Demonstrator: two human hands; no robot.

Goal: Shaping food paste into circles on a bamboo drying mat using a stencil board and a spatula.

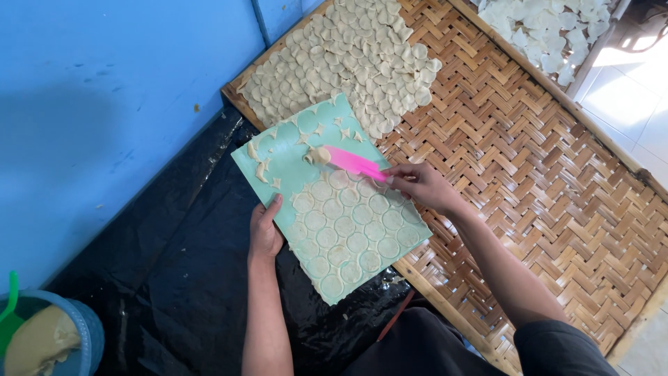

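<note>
Mint-green, the cutting board (278, 163) sits tilted near the middle of the frame, its lower half covered with rows of thin round dough discs (348, 233) and its upper half mostly bare but for small scraps of dough (261, 169). The left hand (264, 233) grips the board's left edge, thumb on top and fingers hidden beneath. The right hand (421, 186) pinches the handle end of a pink scraper (353, 163) — its far tip lies on the board under a small lump of gathered dough (316, 155).

The board's right part overlaps a woven bamboo tray (529, 160) that fills the right side of the frame; in the tray's upper left part lies a dense, overlapping spread of pale discs (348, 59), touching the board's top corner. A second tray at the upper right holds whiter discs (550, 28). Black plastic sheeting (181, 278) covers the floor at lower left — beside a blue wall (104, 90). A bucket of tan dough (49, 341) sits in the bottom left corner.
</note>
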